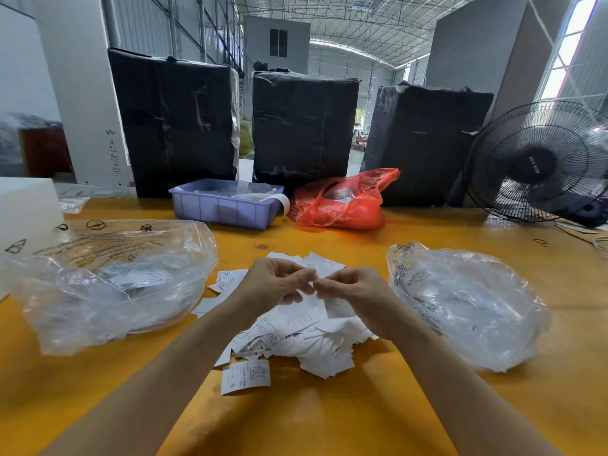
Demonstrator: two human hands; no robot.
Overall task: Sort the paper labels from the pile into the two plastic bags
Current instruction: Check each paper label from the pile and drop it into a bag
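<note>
Fingers of both hands are curled and drawn together above the pile of paper labels [296, 327]. The left hand [273, 284] has its fingertips bunched, thumb against the forefinger, and the right hand [352, 291] meets it fingertip to fingertip. Between them they pinch a small white label [339, 306], which hangs from the right hand's fingers; motion blur hides exactly which fingers of the left hand touch it. Both bare forearms reach in from the lower edge.

The pile lies on the yellow table [329, 422] directly under the hands, with one printed label [245, 376] lying flat just in front of it. The left clear plastic bag [108, 284], printed with black warning text, lies open left of the pile and holds labels. The right clear plastic bag [467, 307] lies crumpled to the right, contents hard to make out.

Farther back on the table sit a lilac plastic tray [223, 209] with papers in it and, just beside it, a red plastic bag [342, 202]. Behind them stand three tall bundles wrapped in black film [302, 126]. A black electric fan [539, 162] stands at the right edge. The room is a warehouse hall with a metal truss roof [345, 21]
</note>
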